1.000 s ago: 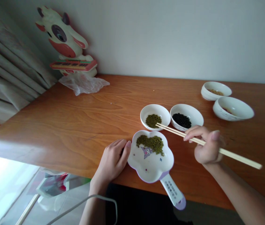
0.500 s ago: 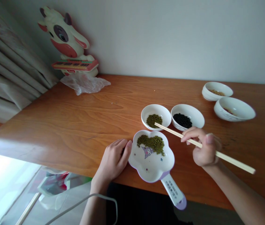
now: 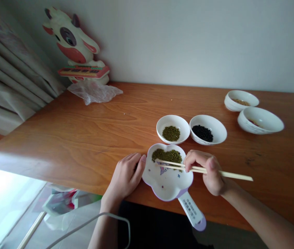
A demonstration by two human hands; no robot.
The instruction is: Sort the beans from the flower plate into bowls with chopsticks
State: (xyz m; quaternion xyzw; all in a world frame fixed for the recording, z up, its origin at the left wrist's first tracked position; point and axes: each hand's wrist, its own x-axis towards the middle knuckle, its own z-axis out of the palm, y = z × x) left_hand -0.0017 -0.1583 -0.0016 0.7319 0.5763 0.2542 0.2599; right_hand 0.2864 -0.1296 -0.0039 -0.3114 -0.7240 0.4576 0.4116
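A white flower-shaped dish with a lilac edge and a handle (image 3: 167, 190) sits at the table's near edge. Green mung beans (image 3: 169, 155) lie heaped in its far part. My left hand (image 3: 126, 176) rests on the table with its fingers curled and thumb and forefinger closed at the dish's left rim. In my right hand (image 3: 207, 169) is a pair of wooden chopsticks (image 3: 235, 176), their tips slightly apart over the dish by the beans. Any bean between the tips is too small to tell. Just beyond stands a white bowl (image 3: 162, 124) of mung beans.
Beside it is a bowl of black beans (image 3: 219, 129). Two more white bowls stand back right, one with yellowish bits (image 3: 230, 103), one with reddish ones (image 3: 268, 121). A cow toy keyboard (image 3: 84, 71) and a clear plastic bag (image 3: 95, 92) lie back left.
My right hand has brought the chopsticks left and nearer, from the mung bean bowl to over the flower-shaped dish; their tips now show apart. My left hand has stayed put.
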